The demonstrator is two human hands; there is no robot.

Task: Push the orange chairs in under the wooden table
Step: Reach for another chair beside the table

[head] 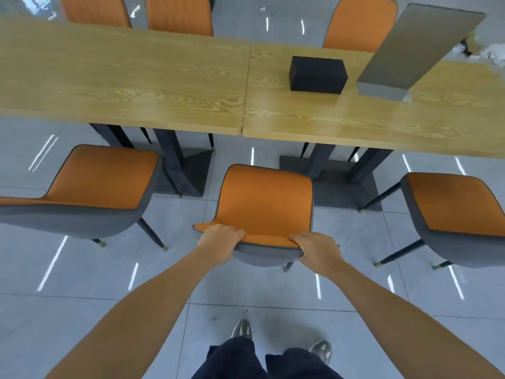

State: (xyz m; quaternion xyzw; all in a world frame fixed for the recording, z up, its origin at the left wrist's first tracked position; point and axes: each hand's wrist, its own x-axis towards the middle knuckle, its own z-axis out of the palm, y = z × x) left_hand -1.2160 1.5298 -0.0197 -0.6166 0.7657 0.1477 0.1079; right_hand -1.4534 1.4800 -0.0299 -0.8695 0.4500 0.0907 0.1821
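An orange chair with a grey shell, the middle chair [263, 203], stands on the floor just short of the wooden table [136, 86], its seat fully outside the table's near edge. My left hand [220, 243] grips the left end of its backrest top. My right hand [318, 251] grips the right end. A second orange chair, the left chair [93, 184], stands pulled out at the left. A third, the right chair [459, 209], stands pulled out at the right. Both tables meet at a seam above the middle chair.
A black box [317, 75] and a tall grey block [410, 53] sit on the right table. Three more orange chairs [177, 15] stand on the far side. Dark table pedestals [185, 170] rise from the grey tile floor either side of the middle chair. My feet [243, 329] stand behind it.
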